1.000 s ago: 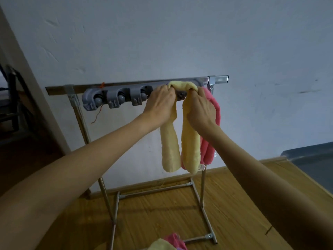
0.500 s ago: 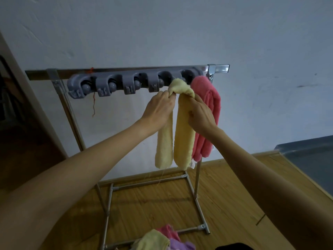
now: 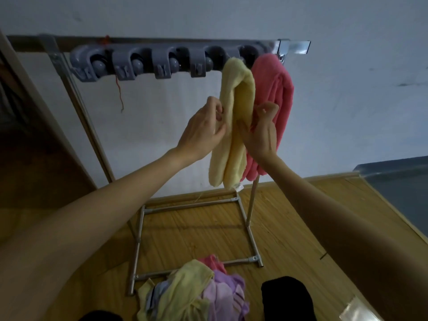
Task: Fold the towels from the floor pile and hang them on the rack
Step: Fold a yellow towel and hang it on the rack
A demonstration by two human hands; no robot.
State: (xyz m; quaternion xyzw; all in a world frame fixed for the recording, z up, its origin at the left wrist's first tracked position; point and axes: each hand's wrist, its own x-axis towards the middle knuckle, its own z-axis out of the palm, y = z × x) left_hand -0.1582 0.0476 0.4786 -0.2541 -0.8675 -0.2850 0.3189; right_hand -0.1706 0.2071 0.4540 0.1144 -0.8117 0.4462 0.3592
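A folded yellow towel (image 3: 234,126) hangs from the grey clip holder (image 3: 162,63) on the metal rack (image 3: 251,205), beside a pink towel (image 3: 278,93) hanging at the rack's right end. My left hand (image 3: 203,128) pinches the yellow towel's left strand about halfway down. At the same height my right hand (image 3: 261,130) holds the right strand, thumb on the front and fingers curled between the yellow and pink towels. The floor pile (image 3: 196,295) of yellow, purple and pink towels lies at the rack's base.
The rack stands against a white wall on a wooden floor. Several grey clips to the left of the yellow towel hold nothing. A dark foot (image 3: 287,297) shows right of the pile. A dark doorway lies at left, a grey mat (image 3: 400,195) at right.
Both hands have slid from the top of the yellow towel at the clip down to its middle. The view has tilted down, bringing the floor pile into sight.
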